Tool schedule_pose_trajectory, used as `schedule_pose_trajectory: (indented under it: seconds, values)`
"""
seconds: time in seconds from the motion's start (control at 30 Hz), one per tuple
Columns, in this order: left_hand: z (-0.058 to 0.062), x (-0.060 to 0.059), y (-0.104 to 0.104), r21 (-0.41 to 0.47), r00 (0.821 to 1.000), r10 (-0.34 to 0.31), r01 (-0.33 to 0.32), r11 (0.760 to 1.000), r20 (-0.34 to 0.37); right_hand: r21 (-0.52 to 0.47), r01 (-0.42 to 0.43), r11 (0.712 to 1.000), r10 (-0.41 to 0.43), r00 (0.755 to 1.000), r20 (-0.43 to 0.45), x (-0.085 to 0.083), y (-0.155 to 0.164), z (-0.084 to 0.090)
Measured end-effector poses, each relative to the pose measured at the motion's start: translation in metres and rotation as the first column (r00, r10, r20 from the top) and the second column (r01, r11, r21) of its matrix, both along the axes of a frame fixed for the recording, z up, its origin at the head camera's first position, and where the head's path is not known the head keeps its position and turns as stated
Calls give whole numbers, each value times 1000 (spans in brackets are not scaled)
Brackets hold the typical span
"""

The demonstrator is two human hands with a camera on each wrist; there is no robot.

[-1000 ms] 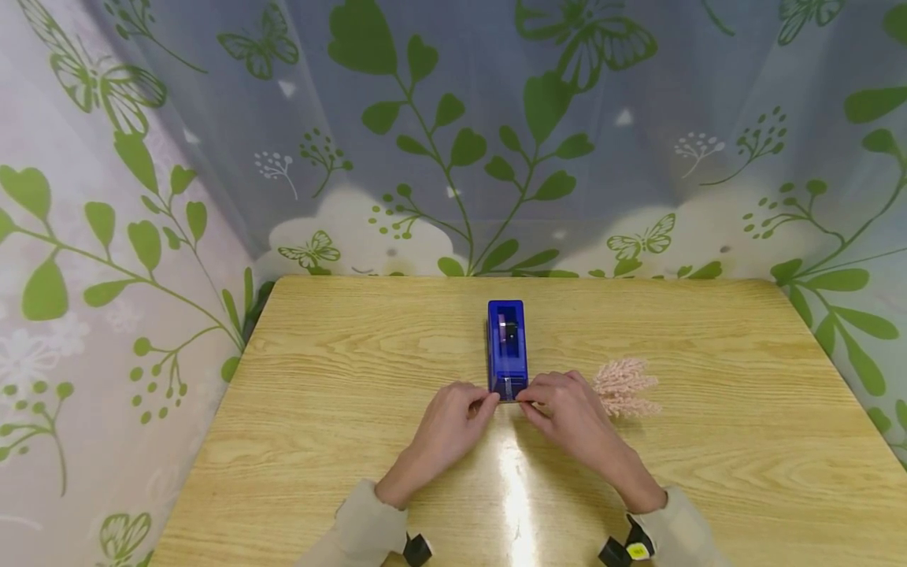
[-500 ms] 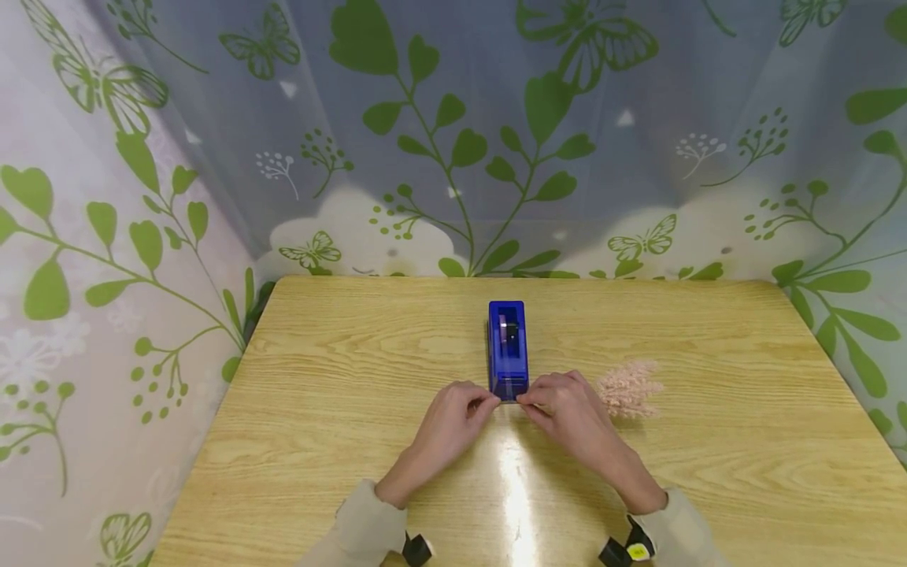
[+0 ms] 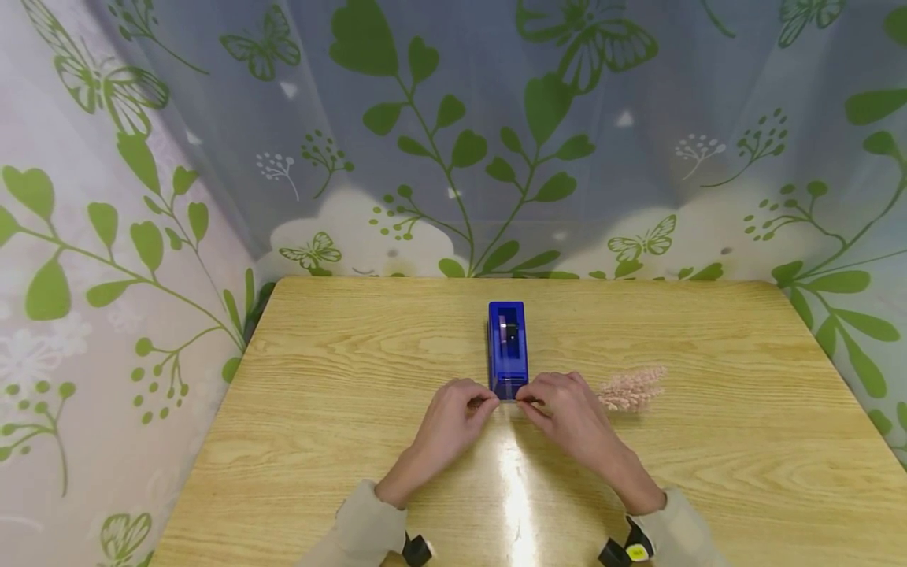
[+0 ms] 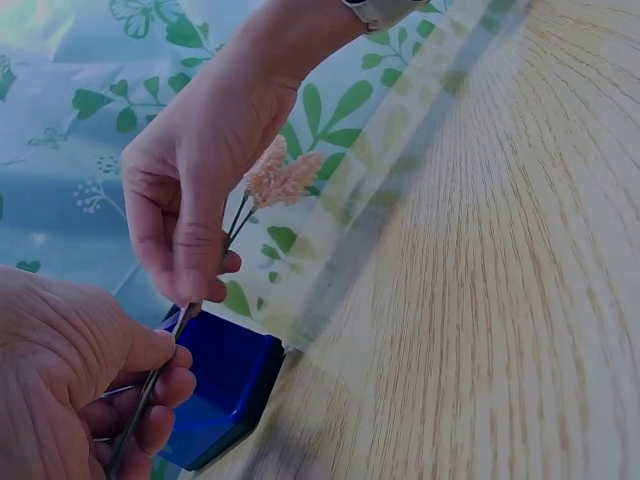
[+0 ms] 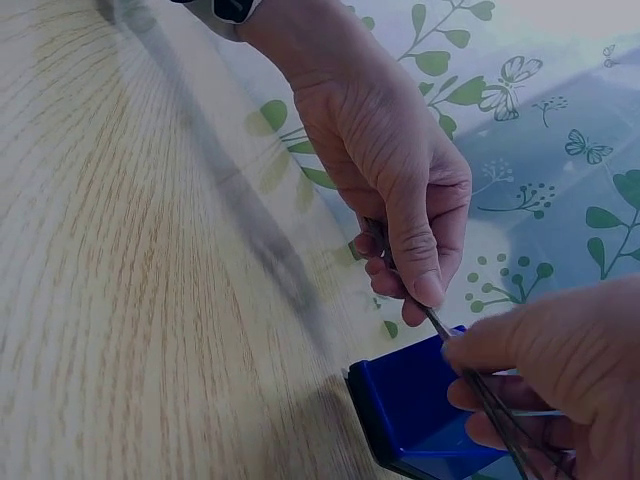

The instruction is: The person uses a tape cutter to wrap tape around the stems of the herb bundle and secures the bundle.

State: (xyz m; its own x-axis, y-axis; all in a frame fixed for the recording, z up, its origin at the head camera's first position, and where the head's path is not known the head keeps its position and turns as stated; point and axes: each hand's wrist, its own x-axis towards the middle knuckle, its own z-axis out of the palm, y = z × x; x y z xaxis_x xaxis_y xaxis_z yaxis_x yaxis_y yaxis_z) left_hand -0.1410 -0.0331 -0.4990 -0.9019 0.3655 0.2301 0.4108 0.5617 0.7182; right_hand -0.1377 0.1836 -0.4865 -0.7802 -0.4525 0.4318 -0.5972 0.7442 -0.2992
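A blue tape dispenser (image 3: 507, 370) with a roll of tape inside stands on the table, its front end toward me. Just before that end, my left hand (image 3: 453, 417) and right hand (image 3: 572, 409) pinch the thin dark stems (image 4: 136, 420) of a pink flower sprig (image 3: 634, 389) between thumbs and fingers. The stems lie crosswise, and the fluffy pink heads stick out past my right hand. Only a short stretch of stem shows between the fingertips, with a shiny clear look there. In the right wrist view the dispenser (image 5: 425, 405) sits close behind the fingertips.
The wood-grain table (image 3: 340, 346) extends to both sides, with a bright glare streak in front of the hands. A curtain (image 3: 453, 236) printed with leaves and butterflies hangs along the back and left edges. Black wrist cameras (image 3: 416, 550) sit below the sleeves.
The pink flower heads have turned about the stem, from a broad spread to a narrower one tilted up to the right. Both hands and the dispenser stay nearly in place.
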Motion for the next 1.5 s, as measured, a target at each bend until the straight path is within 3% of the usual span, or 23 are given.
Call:
schedule_pose_trajectory:
  seconds: [0.23,0.47,0.97,1.5]
  values:
    - [0,0,2,-36,998,16,-18,999,-66,87,7,996,-11,999,35,2,0,0]
    - [0,1,2,-30,996,22,-25,999,-90,95,15,995,-17,1000,19,2,-1,0]
    - [0,0,2,-16,995,29,-31,999,-99,63,27,998,-28,1000,14,1,-3,1]
    - [-4,-2,2,-19,998,13,-14,1000,-54,21,7,1000,-7,1000,-17,0,-1,0]
